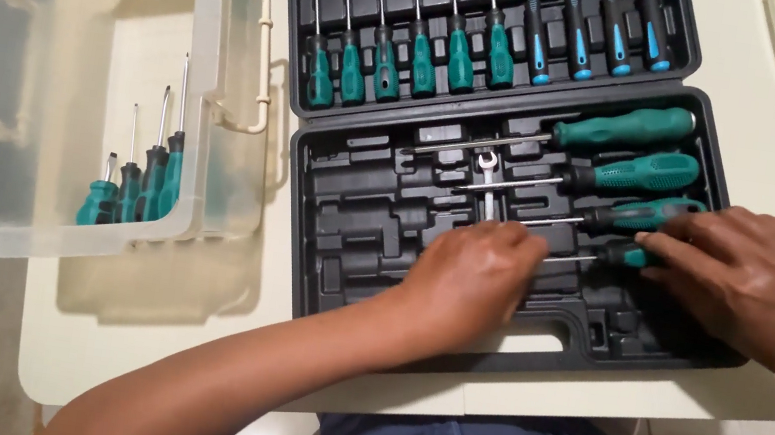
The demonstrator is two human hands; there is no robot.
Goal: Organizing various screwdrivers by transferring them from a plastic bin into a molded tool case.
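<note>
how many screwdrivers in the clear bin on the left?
4. They stand upright in a row against the front wall of the clear bin, handles down: one, a second, a third and a fourth. More may be hidden behind the cloudy plastic.

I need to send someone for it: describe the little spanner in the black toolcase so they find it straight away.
In the open black toolcase, look at the lower half, just left of the big green-handled screwdrivers. The small spanner stands upright above the left hand: bare silver metal, open-ended, no handle.

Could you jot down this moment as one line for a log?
left hand: flat on black tool case | right hand: fingers on lowest green screwdriver | clear bin: small screwdrivers inside
</note>
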